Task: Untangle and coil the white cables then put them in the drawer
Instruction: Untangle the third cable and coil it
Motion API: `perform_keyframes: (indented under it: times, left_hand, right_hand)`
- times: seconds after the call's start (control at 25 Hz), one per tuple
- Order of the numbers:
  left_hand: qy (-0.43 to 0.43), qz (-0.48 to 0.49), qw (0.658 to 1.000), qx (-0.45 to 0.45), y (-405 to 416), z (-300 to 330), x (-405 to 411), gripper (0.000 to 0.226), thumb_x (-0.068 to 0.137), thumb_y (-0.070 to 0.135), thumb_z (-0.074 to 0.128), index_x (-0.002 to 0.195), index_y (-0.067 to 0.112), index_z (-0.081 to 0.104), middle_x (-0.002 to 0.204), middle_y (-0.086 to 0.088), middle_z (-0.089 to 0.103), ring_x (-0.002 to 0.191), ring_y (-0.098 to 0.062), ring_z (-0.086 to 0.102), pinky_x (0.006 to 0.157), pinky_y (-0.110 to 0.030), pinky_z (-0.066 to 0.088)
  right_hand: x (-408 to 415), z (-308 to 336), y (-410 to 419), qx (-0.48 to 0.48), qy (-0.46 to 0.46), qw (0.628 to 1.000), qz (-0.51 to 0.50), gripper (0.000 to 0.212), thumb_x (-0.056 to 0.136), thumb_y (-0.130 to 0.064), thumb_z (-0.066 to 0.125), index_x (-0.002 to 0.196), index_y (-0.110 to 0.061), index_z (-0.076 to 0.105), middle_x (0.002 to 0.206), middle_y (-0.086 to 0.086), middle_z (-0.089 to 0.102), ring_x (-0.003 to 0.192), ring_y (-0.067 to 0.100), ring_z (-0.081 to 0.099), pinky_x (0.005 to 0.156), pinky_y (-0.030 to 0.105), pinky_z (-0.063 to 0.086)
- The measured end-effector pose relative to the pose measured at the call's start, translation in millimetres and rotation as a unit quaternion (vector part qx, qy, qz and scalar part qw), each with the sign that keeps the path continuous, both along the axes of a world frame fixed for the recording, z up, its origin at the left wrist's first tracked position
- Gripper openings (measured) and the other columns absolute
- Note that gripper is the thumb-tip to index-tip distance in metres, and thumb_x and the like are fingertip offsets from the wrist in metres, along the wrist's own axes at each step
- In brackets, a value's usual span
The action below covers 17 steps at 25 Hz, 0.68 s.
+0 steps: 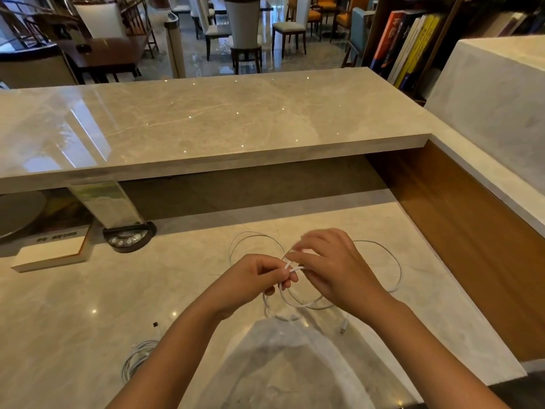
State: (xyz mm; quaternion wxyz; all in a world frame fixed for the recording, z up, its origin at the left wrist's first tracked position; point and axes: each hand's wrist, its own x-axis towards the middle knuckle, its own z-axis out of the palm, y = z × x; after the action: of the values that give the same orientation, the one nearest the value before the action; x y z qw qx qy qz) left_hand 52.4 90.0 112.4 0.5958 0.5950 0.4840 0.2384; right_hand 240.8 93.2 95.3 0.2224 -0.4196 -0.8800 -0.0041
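A long white cable [395, 261] lies in loose loops on the marble desk [73, 320], with one plug end [343, 324] resting near the front. Both hands meet over its middle. My left hand [253, 281] pinches a short stretch of the cable between thumb and fingers. My right hand [327, 261] grips the same cable just to the right, fingers curled over it. A second white cable [135, 358] lies coiled on the desk at the lower left, partly hidden by my left forearm. No drawer is in view.
A raised marble counter [206, 122] runs across behind the desk. Under it at the left stand a clear sign holder [109, 202] on a black base, a white box [50, 252] and a dark round object [20, 211]. A wooden side panel [460, 237] bounds the right.
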Motion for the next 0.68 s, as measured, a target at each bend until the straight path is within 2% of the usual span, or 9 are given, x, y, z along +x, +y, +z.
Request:
perform_keyframes:
  times: [0.08, 0.16, 0.24, 0.32, 0.36, 0.48, 0.52, 0.6, 0.68]
  left_hand:
    - [0.064, 0.005, 0.995, 0.072, 1.3, -0.9, -3.0, 0.022, 0.090, 0.015, 0.057, 0.079, 0.024, 0.074, 0.062, 0.012, 0.064, 0.058, 0.004, 0.053, 0.056, -0.011, 0.042]
    - [0.086, 0.035, 0.989, 0.116, 1.7, -4.5, -5.6, 0.019, 0.088, 0.019, 0.060, 0.080, 0.026, 0.075, 0.065, 0.010, 0.066, 0.058, 0.004, 0.054, 0.056, -0.010, 0.042]
    - [0.064, 0.073, 0.989, 0.109, 0.3, -8.8, -5.2, 0.019, 0.089, 0.018, 0.059, 0.081, 0.026, 0.075, 0.066, 0.009, 0.067, 0.057, 0.003, 0.054, 0.055, -0.012, 0.043]
    - [0.045, 0.107, 0.989, 0.090, -1.1, -12.7, -1.6, 0.021, 0.089, 0.016, 0.059, 0.080, 0.025, 0.075, 0.060, 0.011, 0.065, 0.055, 0.003, 0.052, 0.054, -0.014, 0.043]
    - [0.043, 0.114, 0.989, 0.083, -1.7, -14.0, 0.4, 0.021, 0.089, 0.016, 0.059, 0.079, 0.024, 0.075, 0.059, 0.011, 0.064, 0.054, 0.003, 0.052, 0.054, -0.015, 0.043]
    - [0.037, 0.112, 0.991, 0.064, -3.5, -14.6, 6.6, 0.022, 0.090, 0.016, 0.057, 0.080, 0.021, 0.075, 0.063, 0.008, 0.064, 0.056, 0.002, 0.053, 0.055, -0.015, 0.045]
    - [0.012, 0.118, 0.992, 0.039, -4.1, -13.8, 8.5, 0.023, 0.092, 0.015, 0.054, 0.081, 0.018, 0.075, 0.064, 0.007, 0.065, 0.059, 0.000, 0.056, 0.057, -0.015, 0.047]
    - [-0.100, 0.136, 0.984, -0.053, -6.9, -10.8, 12.1, 0.026, 0.095, 0.011, 0.047, 0.085, 0.009, 0.071, 0.067, 0.002, 0.067, 0.066, -0.007, 0.064, 0.065, -0.020, 0.053]
    - [-0.238, 0.138, 0.951, -0.144, -10.0, -7.0, 14.7, 0.027, 0.096, 0.008, 0.042, 0.089, 0.002, 0.067, 0.066, -0.004, 0.065, 0.063, -0.014, 0.066, 0.068, -0.027, 0.058]
  right_hand:
    - [-0.5, 14.8, -2.5, -0.199, 0.114, 0.972, -0.050, 0.026, 0.084, -0.016, 0.061, 0.107, -0.026, 0.067, 0.090, -0.005, 0.074, 0.088, 0.011, 0.066, 0.082, 0.028, 0.050]
    - [3.4, 25.5, -3.1, -0.402, 0.273, 0.867, -0.106, 0.031, 0.083, -0.012, 0.065, 0.111, -0.026, 0.064, 0.079, 0.001, 0.075, 0.076, 0.008, 0.068, 0.075, 0.017, 0.051]
    - [8.5, 25.2, -1.9, -0.481, 0.407, 0.768, -0.113, 0.032, 0.083, -0.003, 0.063, 0.112, -0.018, 0.063, 0.080, 0.013, 0.075, 0.071, 0.014, 0.068, 0.075, 0.022, 0.054]
    - [8.5, 25.5, -6.8, -0.499, 0.476, 0.719, -0.084, 0.038, 0.082, 0.006, 0.059, 0.113, -0.017, 0.062, 0.092, 0.018, 0.073, 0.079, 0.018, 0.068, 0.083, 0.030, 0.054]
    - [7.2, 23.5, -10.0, -0.491, 0.475, 0.727, -0.067, 0.042, 0.081, 0.009, 0.059, 0.112, -0.019, 0.062, 0.097, 0.016, 0.071, 0.084, 0.019, 0.069, 0.085, 0.030, 0.053]
    - [1.6, 17.5, -15.3, -0.356, 0.391, 0.844, -0.089, 0.033, 0.079, 0.003, 0.066, 0.097, -0.025, 0.068, 0.090, 0.003, 0.071, 0.082, 0.012, 0.068, 0.078, 0.025, 0.053]
    - [0.3, 15.9, -15.3, -0.314, 0.382, 0.863, -0.108, 0.027, 0.080, -0.002, 0.067, 0.090, -0.026, 0.070, 0.084, 0.000, 0.071, 0.075, 0.012, 0.067, 0.074, 0.026, 0.052]
    - [-2.5, 12.6, -14.8, -0.267, 0.405, 0.866, -0.123, 0.023, 0.082, -0.007, 0.067, 0.083, -0.030, 0.069, 0.077, -0.003, 0.071, 0.066, 0.010, 0.067, 0.068, 0.028, 0.053]
    - [-4.8, 9.4, -14.3, -0.211, 0.399, 0.883, -0.130, 0.022, 0.083, -0.009, 0.066, 0.081, -0.031, 0.068, 0.080, -0.013, 0.069, 0.074, 0.004, 0.065, 0.067, 0.018, 0.050]
